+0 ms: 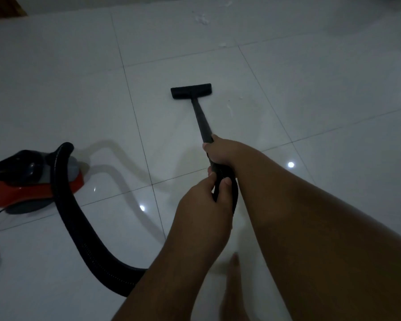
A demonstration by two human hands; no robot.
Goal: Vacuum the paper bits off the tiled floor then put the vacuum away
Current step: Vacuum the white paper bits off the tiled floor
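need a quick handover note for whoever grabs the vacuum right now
Right hand grips the wand; left hand grips the hose end just below it.
Floor head rests flat on the tiles; vacuum body sits to the left, hose looping back.
Left: paper bits right of the head and more farther ahead, then stow the vacuum.

Head view, steeply down, near tiled floor [287,77].
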